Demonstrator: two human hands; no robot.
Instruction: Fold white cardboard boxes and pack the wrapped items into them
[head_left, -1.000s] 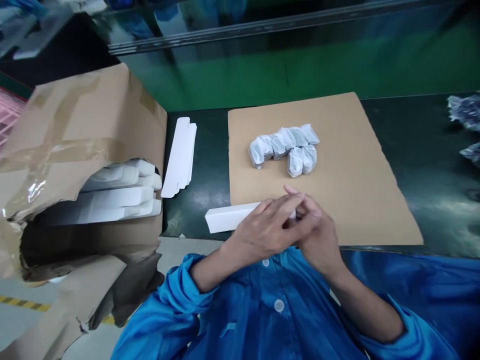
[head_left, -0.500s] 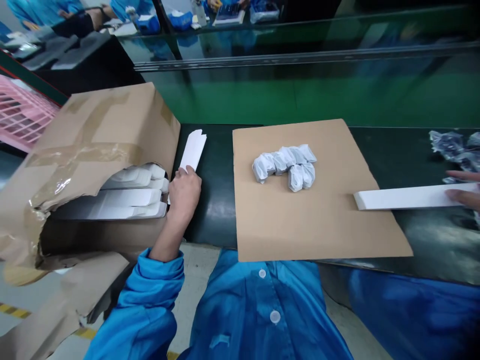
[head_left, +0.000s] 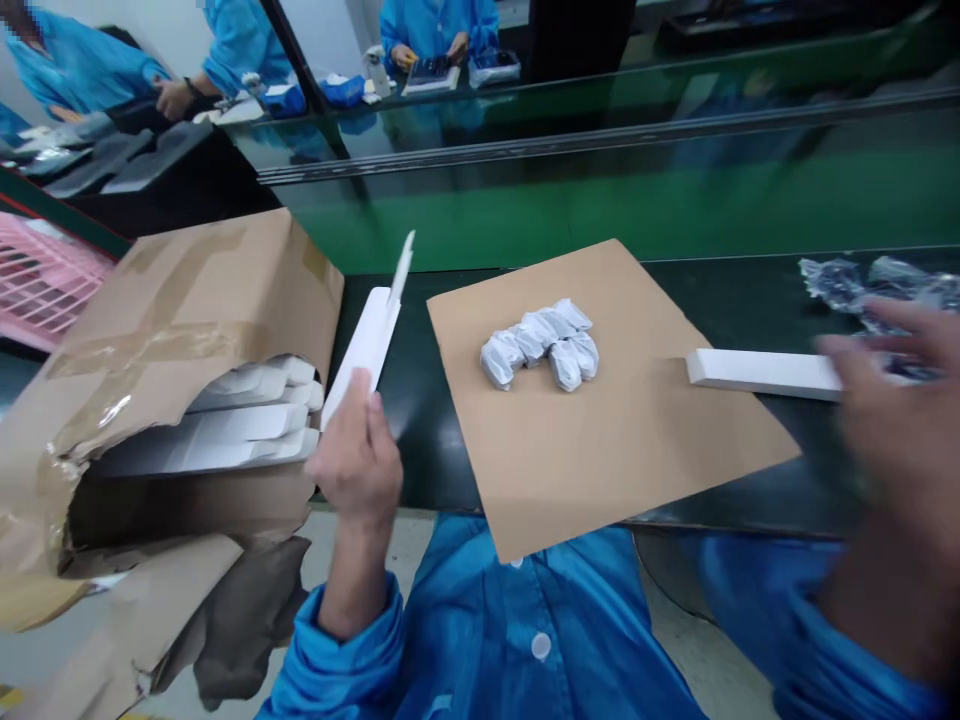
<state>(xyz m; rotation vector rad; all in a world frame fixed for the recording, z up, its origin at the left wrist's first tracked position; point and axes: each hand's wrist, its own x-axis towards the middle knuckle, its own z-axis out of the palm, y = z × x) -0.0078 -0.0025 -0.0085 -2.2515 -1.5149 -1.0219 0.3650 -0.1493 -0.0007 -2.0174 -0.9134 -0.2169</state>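
Note:
My left hand [head_left: 358, 450] is closed round the lower end of a flat white folded carton [head_left: 367, 335], whose end flap sticks up. It is just right of an opened cardboard box [head_left: 217, 280] that holds several more flat white cartons [head_left: 217, 437]. On the right, my right hand [head_left: 900, 390] is blurred, its fingers apart over the right end of a long white box [head_left: 765, 371]. Whether it touches that box I cannot tell. The long box lies partly on a brown cardboard sheet [head_left: 600, 460]. Several small white wrapped bundles [head_left: 536, 335] sit on that sheet.
Clear plastic-wrapped items [head_left: 840, 285] lie at the far right of the dark worktop [head_left: 420, 450]. A green partition [head_left: 487, 220] runs along the back. A pink basket [head_left: 45, 270] stands at far left. People in blue work beyond the partition.
My left hand has lifted and tilted the flat carton, and its flap now stands out. My right hand has come further into view, fingers spreading at the long box. The cardboard sheet appears turned.

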